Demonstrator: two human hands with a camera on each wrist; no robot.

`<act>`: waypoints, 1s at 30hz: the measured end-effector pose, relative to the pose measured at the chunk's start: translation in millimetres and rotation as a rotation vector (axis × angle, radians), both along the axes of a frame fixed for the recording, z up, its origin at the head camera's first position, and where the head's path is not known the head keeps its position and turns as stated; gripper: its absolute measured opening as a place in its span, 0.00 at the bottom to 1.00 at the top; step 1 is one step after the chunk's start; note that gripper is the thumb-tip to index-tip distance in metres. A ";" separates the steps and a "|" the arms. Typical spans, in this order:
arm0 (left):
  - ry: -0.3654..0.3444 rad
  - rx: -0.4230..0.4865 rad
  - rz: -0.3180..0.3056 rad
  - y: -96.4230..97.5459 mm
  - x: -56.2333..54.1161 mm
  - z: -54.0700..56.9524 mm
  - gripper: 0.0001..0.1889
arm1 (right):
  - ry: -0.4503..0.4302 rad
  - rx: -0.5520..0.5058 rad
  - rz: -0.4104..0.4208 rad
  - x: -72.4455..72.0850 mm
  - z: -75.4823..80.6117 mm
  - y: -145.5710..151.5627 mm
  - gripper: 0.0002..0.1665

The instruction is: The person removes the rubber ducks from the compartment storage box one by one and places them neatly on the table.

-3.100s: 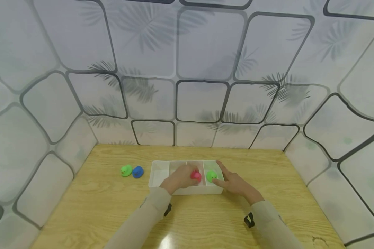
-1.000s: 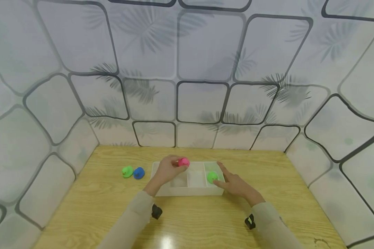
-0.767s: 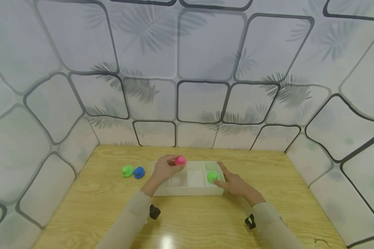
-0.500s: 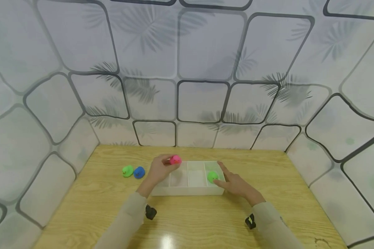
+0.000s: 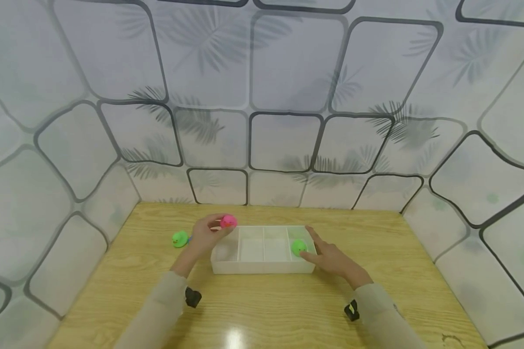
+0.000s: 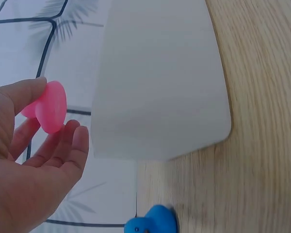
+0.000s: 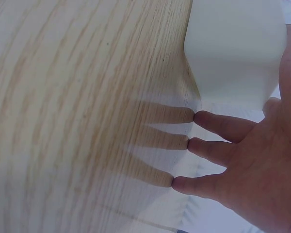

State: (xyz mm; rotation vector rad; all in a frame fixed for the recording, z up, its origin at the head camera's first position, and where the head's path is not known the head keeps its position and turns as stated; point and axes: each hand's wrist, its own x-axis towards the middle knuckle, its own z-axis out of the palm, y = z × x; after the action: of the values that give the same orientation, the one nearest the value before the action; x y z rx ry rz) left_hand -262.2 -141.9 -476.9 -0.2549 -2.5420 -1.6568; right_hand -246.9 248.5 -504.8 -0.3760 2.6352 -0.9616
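Observation:
My left hand (image 5: pixel 204 238) pinches a pink rubber duck (image 5: pixel 228 221) between thumb and fingers, over the back left corner of a white divided tray (image 5: pixel 262 268). In the left wrist view the pink duck (image 6: pixel 52 108) is held beside the tray's end wall (image 6: pixel 160 87). My right hand (image 5: pixel 334 258) lies at the tray's right end, thumb at the front and index finger at the back corner. In the right wrist view its other fingers are straight, tips on the table. A green rubber duck (image 5: pixel 299 247) sits in the rightmost compartment, close to the right thumb.
Left of the tray, another green duck (image 5: pixel 180 239) stands on the wooden table (image 5: pixel 270 310). Beside it is a blue duck (image 6: pixel 157 222), mostly hidden behind my left hand in the head view. Patterned walls (image 5: pixel 284 145) enclose the table's back and sides.
My left hand has lifted the pink duck out of the third compartment and carried it left across the tray. It now covers most of the blue duck. The right hand stays in place.

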 end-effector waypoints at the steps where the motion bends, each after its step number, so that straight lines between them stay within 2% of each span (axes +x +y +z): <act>1: 0.006 -0.002 0.005 -3.0 0.4 0.3 0.23 | 0.000 0.000 -0.001 -0.4 -0.5 0.2 0.57; 9: 0.017 -0.006 0.047 -23.7 3.3 1.5 0.22 | 0.005 0.004 0.002 -1.9 -3.4 1.3 0.57; 16: 0.018 0.007 0.063 -44.5 3.5 -4.5 0.22 | 0.000 -0.005 0.002 -0.9 -1.9 0.6 0.57; 24: -0.005 -0.048 0.113 -64.5 6.3 -4.8 0.24 | 0.000 -0.003 0.005 -1.7 -3.1 1.1 0.57; 30: 0.031 -0.118 0.158 -76.7 5.4 -6.7 0.26 | 0.007 0.002 0.003 -2.4 -4.1 1.2 0.57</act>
State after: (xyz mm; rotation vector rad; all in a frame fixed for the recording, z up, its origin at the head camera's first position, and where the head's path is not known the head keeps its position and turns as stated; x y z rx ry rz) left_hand -256.8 -218.6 -483.6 -0.0848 -2.5667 -1.4390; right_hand -249.3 249.7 -508.9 -0.3837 2.6404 -0.9587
